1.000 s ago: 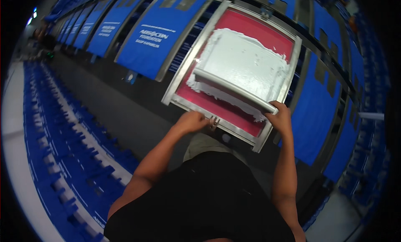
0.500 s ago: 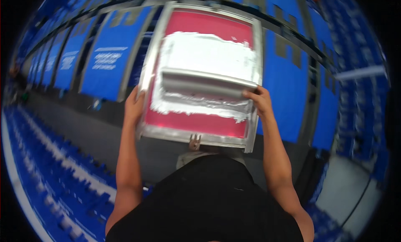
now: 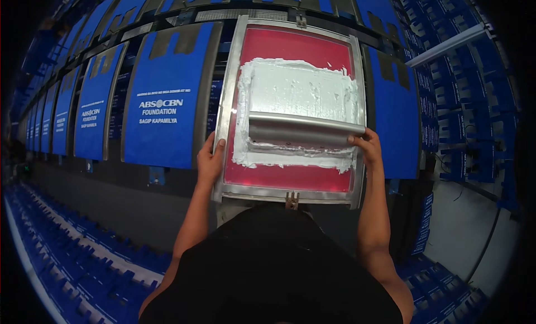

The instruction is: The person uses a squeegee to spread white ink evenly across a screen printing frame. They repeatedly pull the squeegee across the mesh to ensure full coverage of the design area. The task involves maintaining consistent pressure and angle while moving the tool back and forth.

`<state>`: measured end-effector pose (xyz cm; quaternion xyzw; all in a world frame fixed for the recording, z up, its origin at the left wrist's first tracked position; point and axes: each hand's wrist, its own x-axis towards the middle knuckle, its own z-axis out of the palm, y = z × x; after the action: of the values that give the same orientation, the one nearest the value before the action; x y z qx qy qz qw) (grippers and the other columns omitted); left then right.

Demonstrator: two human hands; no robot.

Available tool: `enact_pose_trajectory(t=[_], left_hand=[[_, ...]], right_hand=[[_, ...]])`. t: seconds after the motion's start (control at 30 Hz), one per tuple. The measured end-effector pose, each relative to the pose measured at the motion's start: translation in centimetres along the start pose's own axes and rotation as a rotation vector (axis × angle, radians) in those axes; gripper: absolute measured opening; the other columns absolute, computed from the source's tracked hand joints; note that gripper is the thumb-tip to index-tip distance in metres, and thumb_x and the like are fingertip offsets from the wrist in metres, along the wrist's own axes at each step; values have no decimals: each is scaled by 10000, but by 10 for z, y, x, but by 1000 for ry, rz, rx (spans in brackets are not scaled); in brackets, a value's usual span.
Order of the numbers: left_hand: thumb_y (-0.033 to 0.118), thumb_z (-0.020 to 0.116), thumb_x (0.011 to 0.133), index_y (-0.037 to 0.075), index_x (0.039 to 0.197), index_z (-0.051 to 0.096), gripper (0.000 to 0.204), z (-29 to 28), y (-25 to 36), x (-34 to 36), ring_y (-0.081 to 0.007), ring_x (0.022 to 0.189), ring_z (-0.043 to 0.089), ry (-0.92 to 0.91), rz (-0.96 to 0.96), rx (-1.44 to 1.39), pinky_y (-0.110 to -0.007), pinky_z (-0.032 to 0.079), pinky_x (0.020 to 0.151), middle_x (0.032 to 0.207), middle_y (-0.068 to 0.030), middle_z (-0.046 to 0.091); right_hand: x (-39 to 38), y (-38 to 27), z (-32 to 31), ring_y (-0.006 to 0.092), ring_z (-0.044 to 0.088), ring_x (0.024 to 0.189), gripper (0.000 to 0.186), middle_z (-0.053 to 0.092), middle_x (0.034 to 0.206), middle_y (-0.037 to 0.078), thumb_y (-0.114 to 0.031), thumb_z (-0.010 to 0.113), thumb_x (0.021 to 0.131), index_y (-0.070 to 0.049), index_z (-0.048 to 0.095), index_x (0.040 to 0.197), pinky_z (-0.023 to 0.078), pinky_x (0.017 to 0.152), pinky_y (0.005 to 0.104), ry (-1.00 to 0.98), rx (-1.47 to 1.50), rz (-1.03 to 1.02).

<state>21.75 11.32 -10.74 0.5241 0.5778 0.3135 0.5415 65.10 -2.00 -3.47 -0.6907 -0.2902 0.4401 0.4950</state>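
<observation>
A screen printing frame (image 3: 232, 95) with metal rails and a red mesh lies in front of me. Thick white ink (image 3: 301, 92) covers the middle of the mesh. Across the ink rests a wide metal squeegee (image 3: 301, 129), tilted, its lower edge hidden in the ink. My left hand (image 3: 210, 161) is closed round the frame's left rail, thumb on top. At the right rail, my right hand (image 3: 368, 147) is closed with its thumb against the squeegee's right end and its fingers at the frame's edge; what lies under the fingers is hidden.
Blue printed pieces on grey boards (image 3: 162, 95) stand in a row to the left, with another blue piece (image 3: 393, 117) just right of the frame. Metal prongs (image 3: 292, 200) project from the frame's near edge. Racks of blue pieces (image 3: 72, 251) line both sides. A grey floor (image 3: 463, 229) shows at right.
The frame, squeegee and both hands now appear farther right and slightly lower, and the blur has gone. Both hands keep their hold, and the squeegee stays at about the same place on the mesh.
</observation>
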Motion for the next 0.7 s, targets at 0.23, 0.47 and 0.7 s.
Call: enact_pose_trajectory(t=[0.23,0.47,0.7], left_hand=[[290,603,946,-59,1329,486,532,3,11,-9,-186,1104,577,33,-14,126,-299,444,943,1232,-200,604],[346,632,931,17,1351,503,550,8,17,23,-98,833,590,98,11,56,-241,469,721,959,-90,669],[351,631,932,-1,1365,480,578,9,27,23,-93,794,589,66,11,-19,-242,469,713,917,-84,669]], right_hand=[[12,23,-10,191,634,877,399,683,928,91,-89,805,652,20,685,1017,487,807,315,-37,-52,11],[42,6,-10,151,624,862,393,688,940,72,-108,820,686,13,682,1033,475,794,281,-119,4,-44],[37,11,-7,139,620,858,393,693,932,70,-131,818,696,0,689,1044,465,810,274,-61,-29,-79]])
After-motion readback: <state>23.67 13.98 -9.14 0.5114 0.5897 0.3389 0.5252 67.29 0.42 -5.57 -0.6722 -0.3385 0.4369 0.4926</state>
